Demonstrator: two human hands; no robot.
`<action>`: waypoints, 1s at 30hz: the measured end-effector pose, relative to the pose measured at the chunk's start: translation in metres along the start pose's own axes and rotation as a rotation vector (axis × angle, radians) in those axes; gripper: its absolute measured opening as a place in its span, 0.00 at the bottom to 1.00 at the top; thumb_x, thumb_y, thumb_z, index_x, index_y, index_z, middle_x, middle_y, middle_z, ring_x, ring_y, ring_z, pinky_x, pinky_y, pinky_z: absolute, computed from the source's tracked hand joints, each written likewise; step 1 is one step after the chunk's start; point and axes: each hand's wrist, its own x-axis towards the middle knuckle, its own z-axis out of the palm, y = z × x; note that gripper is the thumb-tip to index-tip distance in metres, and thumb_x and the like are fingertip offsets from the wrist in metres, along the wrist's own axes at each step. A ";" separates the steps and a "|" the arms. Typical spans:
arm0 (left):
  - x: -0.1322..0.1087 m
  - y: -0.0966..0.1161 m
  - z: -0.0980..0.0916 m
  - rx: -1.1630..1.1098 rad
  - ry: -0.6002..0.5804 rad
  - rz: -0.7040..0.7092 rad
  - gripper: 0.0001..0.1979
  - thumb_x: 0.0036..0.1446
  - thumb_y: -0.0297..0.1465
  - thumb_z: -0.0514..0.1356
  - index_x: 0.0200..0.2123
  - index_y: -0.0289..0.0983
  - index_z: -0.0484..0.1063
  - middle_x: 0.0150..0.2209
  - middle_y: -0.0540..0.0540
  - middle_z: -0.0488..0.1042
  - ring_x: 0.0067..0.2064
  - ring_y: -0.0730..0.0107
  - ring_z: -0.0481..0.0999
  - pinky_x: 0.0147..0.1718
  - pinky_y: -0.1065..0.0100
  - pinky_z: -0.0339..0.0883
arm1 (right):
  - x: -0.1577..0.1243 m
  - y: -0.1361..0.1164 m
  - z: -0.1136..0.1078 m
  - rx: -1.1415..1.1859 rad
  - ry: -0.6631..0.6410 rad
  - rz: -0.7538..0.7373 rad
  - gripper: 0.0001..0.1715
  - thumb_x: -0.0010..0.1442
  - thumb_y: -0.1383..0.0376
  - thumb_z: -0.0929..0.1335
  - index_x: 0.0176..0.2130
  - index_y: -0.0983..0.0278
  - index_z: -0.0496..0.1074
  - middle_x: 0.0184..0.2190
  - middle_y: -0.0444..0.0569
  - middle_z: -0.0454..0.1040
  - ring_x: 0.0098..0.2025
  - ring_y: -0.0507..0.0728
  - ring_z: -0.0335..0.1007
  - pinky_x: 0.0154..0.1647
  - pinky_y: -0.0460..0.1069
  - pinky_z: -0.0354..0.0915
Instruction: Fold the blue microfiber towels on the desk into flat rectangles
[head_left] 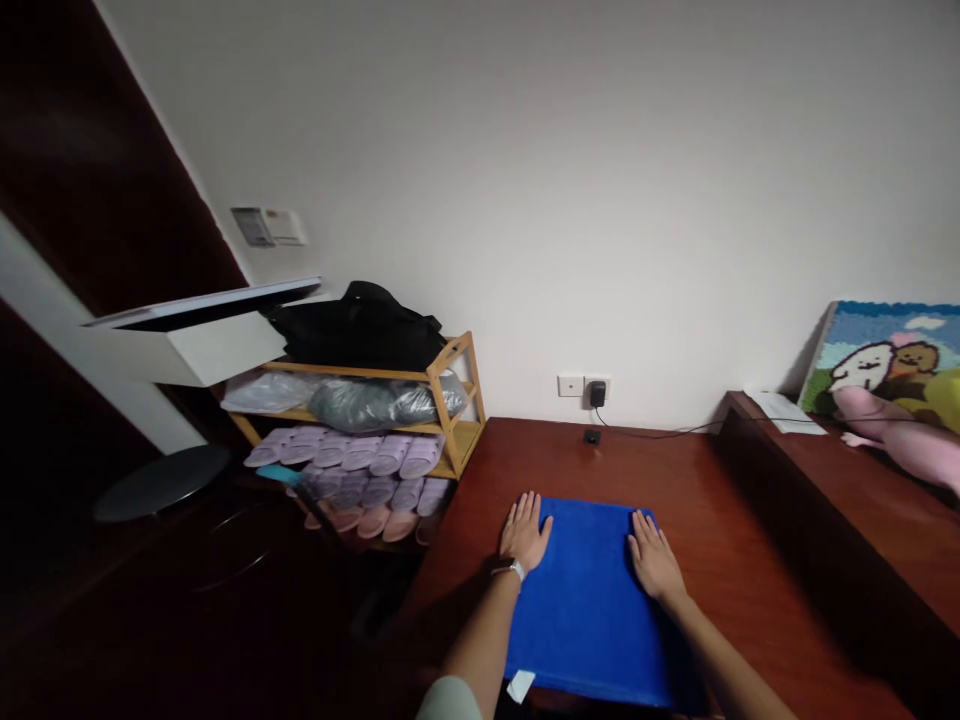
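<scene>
Lilac slippers [389, 455], black bag [360, 332], plugged-in adapter [597, 394]

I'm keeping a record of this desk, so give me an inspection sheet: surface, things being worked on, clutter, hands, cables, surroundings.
Surface: reddish-brown wooden table, glossy.
Job's things: flat blue rectangular item, material unclear, with a white tag at its near left corner.
Clutter: white paper, pink plush toy and cartoon dog picture on the raised ledge at right.
Hands: left hand and right hand palm down at the item's far corners, fingers extended.
Cables: thin black cable running right from a black adapter plugged in at the wall.
Surroundings: wooden rack at left with lilac slippers and black bag; round stool.
</scene>
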 end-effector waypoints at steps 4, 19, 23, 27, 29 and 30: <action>0.001 0.000 0.004 -0.015 0.007 0.011 0.34 0.72 0.46 0.39 0.74 0.36 0.49 0.74 0.41 0.53 0.75 0.57 0.48 0.72 0.50 0.46 | -0.013 0.004 0.000 0.067 0.008 -0.015 0.40 0.71 0.53 0.47 0.74 0.70 0.47 0.75 0.51 0.47 0.77 0.57 0.37 0.76 0.56 0.39; -0.016 0.117 0.007 -0.118 -0.003 0.290 0.33 0.73 0.46 0.35 0.72 0.37 0.56 0.73 0.42 0.55 0.74 0.61 0.51 0.72 0.53 0.47 | -0.012 0.005 0.008 0.094 0.045 -0.020 0.39 0.71 0.57 0.48 0.73 0.73 0.47 0.75 0.52 0.45 0.77 0.58 0.35 0.76 0.55 0.38; -0.042 0.161 0.024 -0.161 -0.051 0.352 0.31 0.74 0.44 0.35 0.73 0.40 0.51 0.74 0.45 0.54 0.75 0.63 0.49 0.73 0.53 0.45 | -0.011 0.008 0.012 0.084 0.037 -0.041 0.39 0.71 0.58 0.48 0.74 0.72 0.46 0.76 0.51 0.44 0.77 0.58 0.33 0.75 0.54 0.36; -0.062 0.107 0.009 -0.135 -0.065 0.252 0.33 0.73 0.48 0.37 0.74 0.40 0.50 0.74 0.44 0.52 0.75 0.60 0.49 0.72 0.51 0.46 | -0.012 0.008 0.012 0.091 0.041 -0.026 0.39 0.72 0.56 0.47 0.74 0.72 0.45 0.76 0.51 0.43 0.77 0.57 0.33 0.75 0.55 0.37; -0.075 0.060 -0.001 -0.100 -0.069 0.150 0.35 0.72 0.51 0.37 0.73 0.38 0.50 0.74 0.43 0.51 0.75 0.58 0.49 0.72 0.50 0.46 | -0.012 0.006 0.011 0.091 0.033 -0.016 0.39 0.72 0.56 0.47 0.74 0.72 0.45 0.76 0.52 0.43 0.77 0.58 0.34 0.75 0.56 0.37; -0.082 0.038 -0.005 -0.085 -0.066 0.096 0.36 0.72 0.51 0.38 0.73 0.37 0.50 0.74 0.42 0.50 0.75 0.58 0.48 0.72 0.49 0.47 | -0.012 0.006 0.009 0.091 0.026 -0.012 0.39 0.72 0.56 0.47 0.74 0.72 0.45 0.76 0.52 0.43 0.77 0.58 0.34 0.75 0.56 0.37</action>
